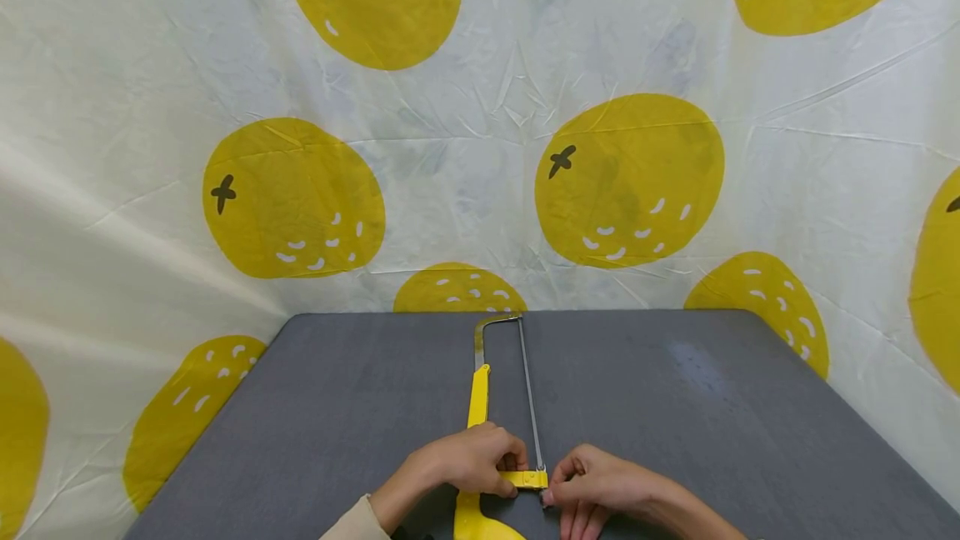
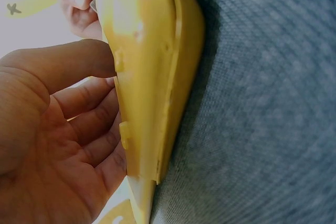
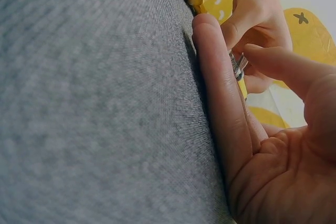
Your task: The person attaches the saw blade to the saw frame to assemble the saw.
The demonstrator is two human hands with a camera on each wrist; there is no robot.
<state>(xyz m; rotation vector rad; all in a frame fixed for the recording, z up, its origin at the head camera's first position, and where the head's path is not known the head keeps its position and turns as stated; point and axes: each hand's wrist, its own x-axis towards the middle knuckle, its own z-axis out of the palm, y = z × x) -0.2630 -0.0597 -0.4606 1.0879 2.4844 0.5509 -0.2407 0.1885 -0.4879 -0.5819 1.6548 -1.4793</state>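
Observation:
A hacksaw with a yellow frame lies on the grey table, its silver front bow pointing away from me. Its thin blade runs along the right side of the frame. My left hand grips the yellow arm that carries the blade's near end; the left wrist view shows the thumb against the yellow metal. At the outer end of that arm, my right hand pinches a small metal tightening piece between thumb and forefinger. Its lower fingers rest along the table surface.
The dark grey tabletop reaches back to a white cloth printed with yellow fruit, which hangs behind and at both sides. A pale mark shows on the table at the right. The saw's yellow handle runs out of the head view.

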